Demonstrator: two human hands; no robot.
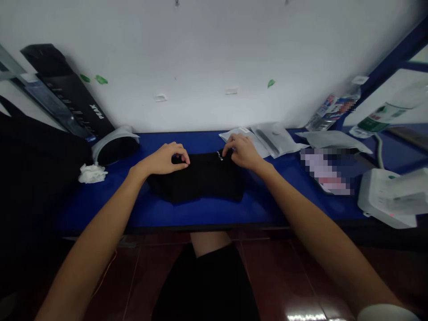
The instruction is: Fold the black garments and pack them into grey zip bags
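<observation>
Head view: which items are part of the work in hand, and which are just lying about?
In hand: folded black fabric garment, left hand, right hand.
Lying about: crumpled white tissue, long black PEAK-printed package, grey-white plastic packets, white plastic device.

The folded garment (197, 178) lies on the bench top (100, 209), near its front edge. Left of the garment sit a crumpled tissue (92, 174) and, just behind that, a rounded case (115, 147), with a long box (67, 89) leaning against the wall (200, 58) farther back. Behind the garment lie plastic packets (269, 140); to its right lie a flat packet (327, 171) and, farther right, a boxy appliance (391, 198).
</observation>
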